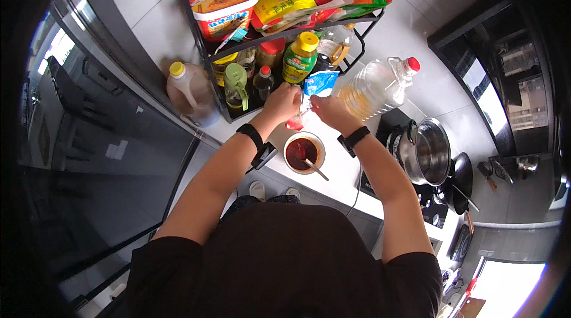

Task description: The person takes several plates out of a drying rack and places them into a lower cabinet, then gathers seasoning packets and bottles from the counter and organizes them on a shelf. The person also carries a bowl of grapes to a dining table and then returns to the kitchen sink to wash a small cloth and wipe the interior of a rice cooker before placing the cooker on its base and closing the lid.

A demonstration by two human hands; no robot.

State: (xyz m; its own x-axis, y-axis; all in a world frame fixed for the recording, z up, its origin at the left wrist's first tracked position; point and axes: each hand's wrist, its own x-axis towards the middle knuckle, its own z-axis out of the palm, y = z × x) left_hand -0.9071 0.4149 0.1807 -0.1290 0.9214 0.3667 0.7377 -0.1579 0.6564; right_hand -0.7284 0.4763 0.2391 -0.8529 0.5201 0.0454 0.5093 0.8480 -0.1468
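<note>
Both my hands are raised above the counter, close together, at a small clear and red plastic packet [295,122]. My left hand [284,103] pinches its upper edge with closed fingers. My right hand [332,112] has its fingertips at the packet's other side, in front of a blue and white bag [322,82]; which of the two it grips is hard to tell. Just below the hands, a white bowl [324,151] stands on the counter with dark red sauce [299,152] in it. A metal spoon [317,170] leans in the bowl, its handle over the rim.
A black rack [207,66] holds seasoning bags, a tub, bottles and jars behind my hands. A large oil bottle [372,84] stands right of it, a yellow-capped jug [192,90] left. At the right are a steel pot [408,153] and a black wok [461,184] on the stove.
</note>
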